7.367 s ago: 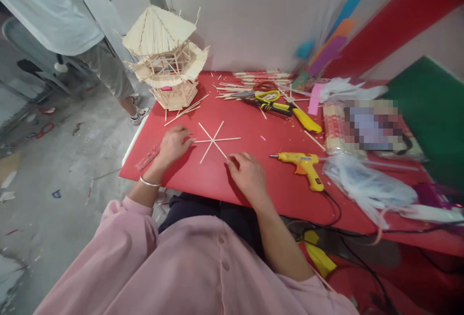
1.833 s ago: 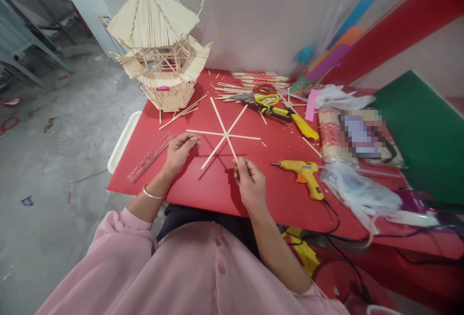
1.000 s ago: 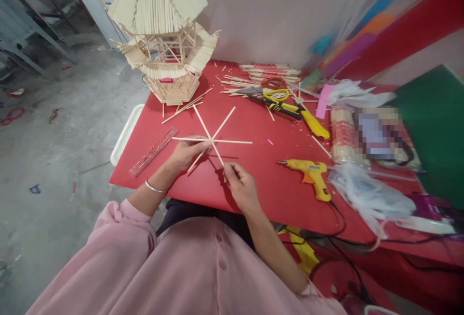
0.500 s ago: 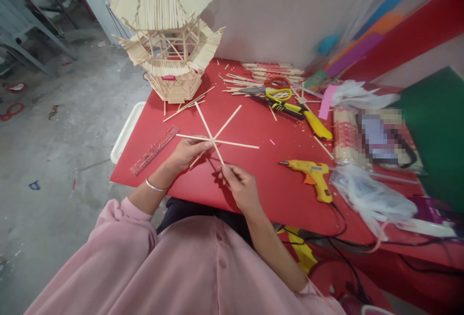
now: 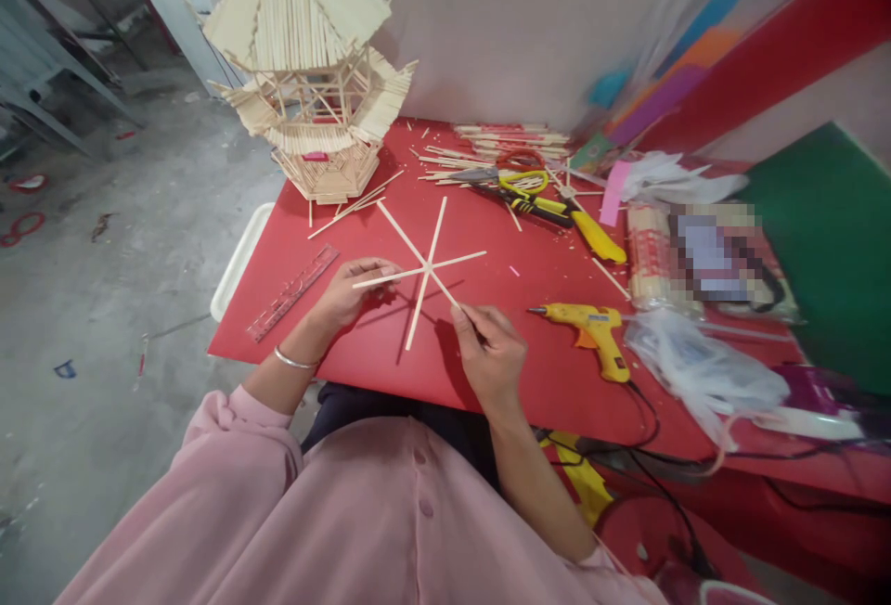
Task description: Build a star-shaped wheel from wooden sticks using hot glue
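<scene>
Grip of the right hand [image 5: 491, 350]: thumb and fingers pinching one tip of a six-armed stick star [image 5: 428, 267], raised over the red counter [image 5: 557, 263]. Left hand [image 5: 355, 293]: overlapped by another arm, hold cannot be told. Alongside: clear ruler [image 5: 292, 294] at left, yellow glue gun [image 5: 591, 331] at right.

A craft workspace is indicated by a red table [image 5: 563, 401] where a glue gun [image 5: 590, 316], scissors [image 5: 482, 175] and a stick-built pagoda model [image 5: 299, 34] are set out, above a bare grey floor [image 5: 139, 243].

soft, muted light — faint shadows on red tabletop [image 5: 553, 263] — edges stretched, blurry.
</scene>
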### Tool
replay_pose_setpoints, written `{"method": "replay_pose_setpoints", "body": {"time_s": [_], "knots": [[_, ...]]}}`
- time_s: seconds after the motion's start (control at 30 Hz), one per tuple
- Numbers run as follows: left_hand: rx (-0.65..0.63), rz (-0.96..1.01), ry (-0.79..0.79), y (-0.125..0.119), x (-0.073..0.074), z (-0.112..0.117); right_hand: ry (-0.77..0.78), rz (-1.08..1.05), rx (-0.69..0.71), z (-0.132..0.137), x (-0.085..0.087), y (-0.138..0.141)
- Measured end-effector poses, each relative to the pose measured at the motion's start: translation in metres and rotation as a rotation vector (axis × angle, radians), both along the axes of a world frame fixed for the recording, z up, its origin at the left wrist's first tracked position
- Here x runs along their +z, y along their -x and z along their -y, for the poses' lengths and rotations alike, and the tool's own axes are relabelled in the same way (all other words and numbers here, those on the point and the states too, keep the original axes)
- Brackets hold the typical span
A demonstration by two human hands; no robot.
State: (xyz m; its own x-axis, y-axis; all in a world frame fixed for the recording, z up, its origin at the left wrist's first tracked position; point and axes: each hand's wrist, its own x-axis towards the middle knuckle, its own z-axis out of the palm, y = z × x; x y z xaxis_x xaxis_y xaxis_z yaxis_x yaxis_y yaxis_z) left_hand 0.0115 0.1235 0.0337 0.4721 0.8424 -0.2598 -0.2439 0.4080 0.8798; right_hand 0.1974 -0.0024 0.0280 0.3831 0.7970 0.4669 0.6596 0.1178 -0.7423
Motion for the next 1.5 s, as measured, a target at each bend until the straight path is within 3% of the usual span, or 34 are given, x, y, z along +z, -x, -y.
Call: {"method": "replay_pose_setpoints", "body": {"time_s": [0.13,0.3,0.57,0.77,1.5], "knots": [[-0.080,0.013,0.052,0.001,0.000,0.003,-0.057,0.092,-0.008,0.001,-0.004,0.001],[-0.150,0.035,-0.033,0.004,-0.007,-0.001,-0.083,0.139,0.026,0.001,-0.006,0.001],[-0.264,-0.024,0.054,0.007,0.000,0.000,0.029,0.138,0.094,-0.001,-0.012,-0.012],[-0.198,-0.095,0.003,0.003,0.007,0.004,0.062,0.143,0.109,-0.001,-0.015,-0.014],[-0.123,-0.115,-0.044,-0.002,-0.006,0.005,0.059,0.148,0.127,0.001,-0.015,-0.012]]}}
